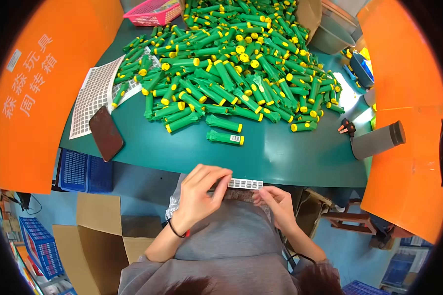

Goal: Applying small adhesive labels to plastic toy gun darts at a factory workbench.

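Observation:
A short strip of white barcode labels [245, 184] stretches between my hands at the table's near edge. My left hand [202, 191] is closed in a pinch at the strip's left end, thumb and forefinger together. My right hand [278, 203] pinches the strip's right end. Beyond them on the green table lies one green plastic tube with a yellow end [225, 137], bearing a small white barcode label. Just behind it is a similar tube without a visible label [224, 123]. A large heap of such green tubes [221, 78] spreads across the far side.
Label sheets [91, 93] and a dark flat phone-like slab [106, 133] lie at left. A grey bottle [379, 141] and scissors [347, 127] are at right. Orange panels [403, 167] flank the table. An open cardboard box [83, 246] stands on the floor.

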Available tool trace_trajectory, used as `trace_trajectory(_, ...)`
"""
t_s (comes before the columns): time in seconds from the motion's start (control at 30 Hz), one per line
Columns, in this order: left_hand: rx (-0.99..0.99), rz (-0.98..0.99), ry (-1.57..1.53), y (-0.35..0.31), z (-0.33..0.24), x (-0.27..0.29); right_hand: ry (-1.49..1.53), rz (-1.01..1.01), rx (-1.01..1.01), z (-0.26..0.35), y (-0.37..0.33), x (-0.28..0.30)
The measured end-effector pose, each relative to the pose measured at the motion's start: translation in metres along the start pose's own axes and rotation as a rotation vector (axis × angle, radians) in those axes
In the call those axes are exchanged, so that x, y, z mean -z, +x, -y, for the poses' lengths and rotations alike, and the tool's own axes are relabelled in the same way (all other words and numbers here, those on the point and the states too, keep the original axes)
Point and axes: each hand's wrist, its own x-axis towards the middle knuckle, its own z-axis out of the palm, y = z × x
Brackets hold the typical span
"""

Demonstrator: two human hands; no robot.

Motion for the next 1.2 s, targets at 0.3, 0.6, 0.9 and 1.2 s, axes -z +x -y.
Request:
trace_trajectory(0.3, -0.042, 0.060, 0.057, 0.022, 0.012, -0.025, -0.094, -0.017, 0.035, 0.039, 0.001, 0.000)
trace_trajectory(0.6, 0.047, 0.212, -0.206, 0.048, -0.016, -0.009, -0.810, 0.190, 0.619, 0.081, 0.032, -0.009)
trace_trajectory(0.9, 0.034, 0.336, -0.137, 0.055, -0.008, 0.003, -1.023, 0.333, 0.761, 0.106, 0.055, -0.014)
trace_trajectory(1.2, 0.210, -0.078, -0.187, 0.075, 0.006, 0.012, -1.227, -0.117, 0.910, 0.148, 0.148, -0.024)
